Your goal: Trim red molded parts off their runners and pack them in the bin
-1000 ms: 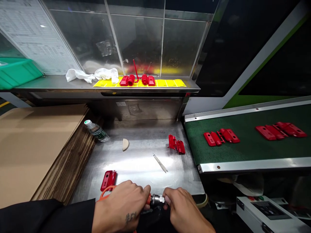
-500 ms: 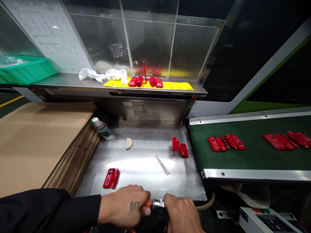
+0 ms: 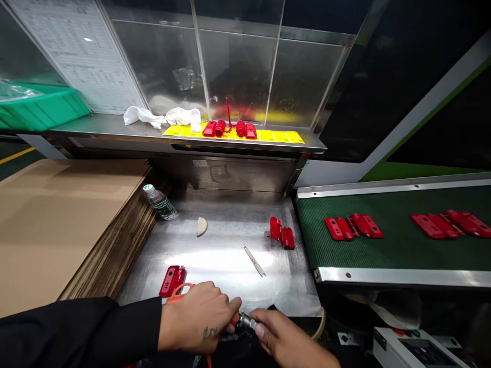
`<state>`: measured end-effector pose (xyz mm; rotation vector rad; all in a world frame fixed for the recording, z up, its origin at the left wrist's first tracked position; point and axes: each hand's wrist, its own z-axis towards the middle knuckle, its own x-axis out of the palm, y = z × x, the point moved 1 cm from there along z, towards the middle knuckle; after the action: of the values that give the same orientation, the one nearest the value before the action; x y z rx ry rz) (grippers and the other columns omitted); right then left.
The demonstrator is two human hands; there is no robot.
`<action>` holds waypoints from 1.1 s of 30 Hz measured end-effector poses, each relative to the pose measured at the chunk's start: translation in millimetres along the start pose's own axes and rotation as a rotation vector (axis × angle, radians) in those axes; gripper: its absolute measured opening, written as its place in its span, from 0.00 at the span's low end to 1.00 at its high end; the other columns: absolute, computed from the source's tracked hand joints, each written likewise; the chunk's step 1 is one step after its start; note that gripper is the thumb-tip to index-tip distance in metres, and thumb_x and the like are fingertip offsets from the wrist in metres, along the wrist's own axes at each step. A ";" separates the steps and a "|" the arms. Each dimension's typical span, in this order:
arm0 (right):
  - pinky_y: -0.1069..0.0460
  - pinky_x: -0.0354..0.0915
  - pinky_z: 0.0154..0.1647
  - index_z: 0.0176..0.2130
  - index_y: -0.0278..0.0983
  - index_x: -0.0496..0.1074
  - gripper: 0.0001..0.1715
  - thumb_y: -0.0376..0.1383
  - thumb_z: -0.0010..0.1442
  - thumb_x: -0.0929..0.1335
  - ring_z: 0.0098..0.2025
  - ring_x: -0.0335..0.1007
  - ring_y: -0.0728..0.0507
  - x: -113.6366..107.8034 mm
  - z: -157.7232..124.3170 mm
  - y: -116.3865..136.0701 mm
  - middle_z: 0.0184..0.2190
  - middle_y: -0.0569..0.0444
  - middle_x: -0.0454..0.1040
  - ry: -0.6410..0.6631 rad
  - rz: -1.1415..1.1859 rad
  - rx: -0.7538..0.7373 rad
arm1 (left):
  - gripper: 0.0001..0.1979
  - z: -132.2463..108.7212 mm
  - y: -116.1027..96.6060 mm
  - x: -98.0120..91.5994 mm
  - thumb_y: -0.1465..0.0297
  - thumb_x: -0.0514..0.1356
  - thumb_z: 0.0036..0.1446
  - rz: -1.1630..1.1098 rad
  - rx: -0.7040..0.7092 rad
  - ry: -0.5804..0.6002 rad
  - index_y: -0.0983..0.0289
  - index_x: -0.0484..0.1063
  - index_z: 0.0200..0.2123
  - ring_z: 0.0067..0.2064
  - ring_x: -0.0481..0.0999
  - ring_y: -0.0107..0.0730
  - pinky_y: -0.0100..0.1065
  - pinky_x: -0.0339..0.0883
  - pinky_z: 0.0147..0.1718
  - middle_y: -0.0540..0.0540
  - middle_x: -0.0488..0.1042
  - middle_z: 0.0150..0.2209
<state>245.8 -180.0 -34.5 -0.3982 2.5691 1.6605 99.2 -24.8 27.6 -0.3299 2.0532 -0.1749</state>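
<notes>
Low in the head view, my left hand (image 3: 201, 314) is closed around an orange hose (image 3: 178, 293), with a loop of it showing behind the knuckles. A metal hose coupling (image 3: 244, 321) sticks out past my left thumb. My right hand (image 3: 286, 335) pinches the other end of that coupling between thumb and fingers; whatever lies inside its palm is hidden. Just beyond my left hand, a dark red moulded part (image 3: 172, 280) rests on the steel table (image 3: 215, 266). Tweezers (image 3: 253, 260) lie farther in, near another red part (image 3: 282, 233).
Stacked cardboard (image 3: 69, 204) borders the table at left, beside a water bottle (image 3: 160, 203). A cream half-round piece (image 3: 201, 227) sits mid-table. At right, a green conveyor (image 3: 395, 255) carries red parts (image 3: 355, 226). Red pieces (image 3: 230, 129) and white gloves (image 3: 161, 117) occupy the back shelf.
My right hand has turned and tilted, its thumb now showing against the coupling. The coupling slants downward to the right, and more of the orange loop shows behind my left hand.
</notes>
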 end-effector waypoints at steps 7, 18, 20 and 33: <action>0.56 0.55 0.29 0.46 0.35 0.73 0.24 0.51 0.68 0.62 0.26 0.56 0.53 -17.3 -0.7 16.8 0.26 0.60 0.62 0.254 0.237 0.079 | 0.13 3.1 -7.3 1.6 0.73 0.61 0.45 0.259 0.144 -0.074 0.64 0.72 0.37 0.24 0.79 0.50 0.43 0.70 0.17 0.57 0.79 0.29; 0.45 0.61 0.41 0.43 0.40 0.70 0.19 0.25 0.54 0.63 0.42 0.73 0.35 15.5 -9.1 35.8 0.38 0.48 0.77 -0.110 -0.695 0.238 | 0.11 -0.8 -14.8 -6.0 0.70 0.55 0.56 -0.028 -0.029 0.034 0.63 0.70 0.42 0.36 0.83 0.53 0.47 0.76 0.38 0.61 0.82 0.34; 0.45 0.59 0.39 0.43 0.40 0.70 0.21 0.24 0.50 0.64 0.41 0.74 0.34 17.0 -8.7 38.3 0.37 0.48 0.78 -0.097 -0.739 0.259 | 0.11 -0.8 -15.5 -4.4 0.69 0.55 0.57 -0.050 -0.041 0.050 0.63 0.70 0.43 0.38 0.82 0.53 0.47 0.75 0.40 0.61 0.82 0.35; 0.47 0.49 0.33 0.44 0.39 0.71 0.22 0.23 0.51 0.64 0.39 0.76 0.35 21.4 -6.0 22.8 0.37 0.50 0.80 -0.099 -0.797 0.279 | 0.12 10.3 -13.2 -2.2 0.70 0.56 0.54 -0.101 -0.018 0.089 0.63 0.72 0.42 0.38 0.83 0.53 0.48 0.76 0.41 0.63 0.82 0.35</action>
<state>220.1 -180.6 -15.7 -1.0923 2.0793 0.9936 111.3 -36.5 28.0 -0.4438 2.1283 -0.2367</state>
